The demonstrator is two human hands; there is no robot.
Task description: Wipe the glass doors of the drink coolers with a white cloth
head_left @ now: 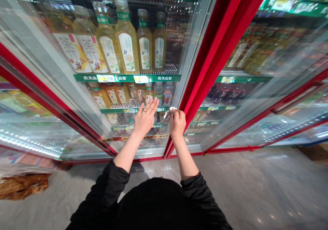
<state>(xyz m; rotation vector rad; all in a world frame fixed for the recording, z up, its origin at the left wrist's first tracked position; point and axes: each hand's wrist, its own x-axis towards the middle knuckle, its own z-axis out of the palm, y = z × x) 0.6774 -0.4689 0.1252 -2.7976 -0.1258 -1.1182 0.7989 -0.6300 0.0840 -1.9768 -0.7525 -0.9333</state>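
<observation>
A glass cooler door (176,49) with a red frame stands in front of me. My left hand (145,119) is laid against the glass, palm down, fingers stretched out, a ring on one finger. Close by on the right, my right hand (177,121) is closed around a crumpled white tissue (169,113). That tissue is by the glass near the red door frame (205,57); whether it touches I cannot tell. Behind the glass, large bottles of yellow tea (127,42) stand on the upper shelf, with smaller bottles (167,93) lower down.
Green shelf strips (128,78) carry price tags. To the right is another red-framed cooler door (241,96) with a handle further along. A brown crumpled item (24,186) lies on the left of the grey tiled floor (256,189), and a cardboard box (315,153) sits at the far right.
</observation>
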